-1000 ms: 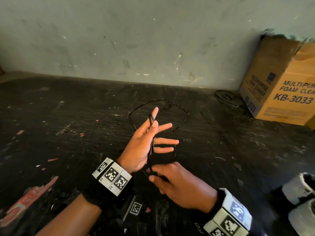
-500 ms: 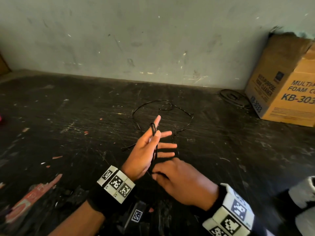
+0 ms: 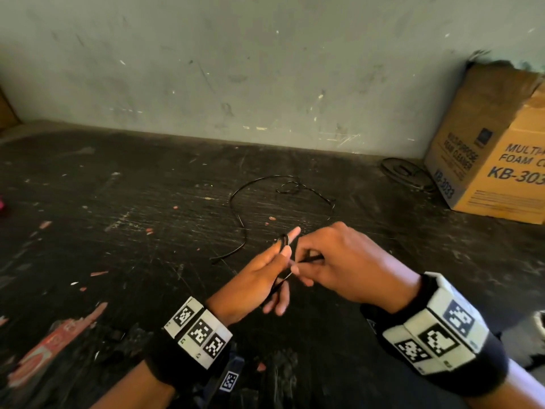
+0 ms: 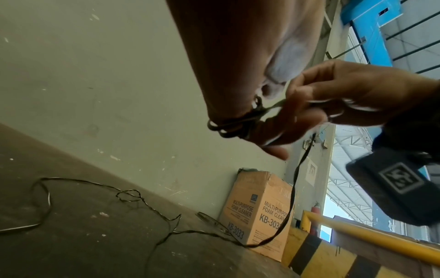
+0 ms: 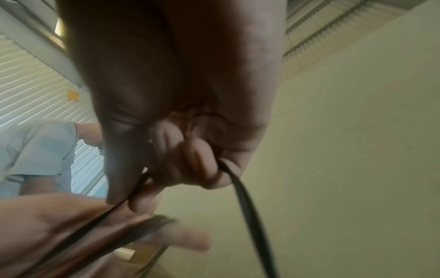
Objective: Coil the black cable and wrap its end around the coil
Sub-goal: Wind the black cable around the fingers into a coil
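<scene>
Cable point(image 3: 244, 219), thin, light and bendy, lies partly loose on the tabletop point(image 3: 118, 231) and loops around the left hand's point(image 3: 256, 278) straight fingers, while the right hand point(image 3: 339, 261) pinches it close by, the best place to hold.

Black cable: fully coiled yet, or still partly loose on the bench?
Partly loose. A few turns sit around the left hand; the rest of the black cable still trails across the table.
</scene>
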### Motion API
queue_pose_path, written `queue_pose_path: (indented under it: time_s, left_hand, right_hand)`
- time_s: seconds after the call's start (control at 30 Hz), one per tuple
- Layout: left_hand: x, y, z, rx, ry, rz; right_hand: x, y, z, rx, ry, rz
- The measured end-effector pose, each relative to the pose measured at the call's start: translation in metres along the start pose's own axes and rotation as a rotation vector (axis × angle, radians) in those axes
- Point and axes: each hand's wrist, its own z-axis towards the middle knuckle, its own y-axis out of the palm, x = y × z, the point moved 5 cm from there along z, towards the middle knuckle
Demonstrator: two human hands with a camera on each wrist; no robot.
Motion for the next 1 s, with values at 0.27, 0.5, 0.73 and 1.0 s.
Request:
queue_pose_path:
  time_s: [0.27,0.5,0.73,1.0]
  left_hand:
    - [0.016,0.016,-0.01,-0.229,-0.049,-0.09]
    - [0.035,0.018,-0.019,-0.371,-0.054,-0.358]
    - [0.058,0.014,-0.022,-0.435,-0.011,-0.543]
    - [0.068,-0.012,-0.002,-0.156,0.054,-0.587]
  right_hand:
    - [0.01,-0.038,0.017,0.041,-0.15,0.031]
    - [0.042,-0.039,0.023,0.151,-0.16,0.292]
    - [0.056,0.015,0.014,0.278,-0.062,0.554]
    - [0.0,0.073,-0.002,0.075,-0.131,0.477]
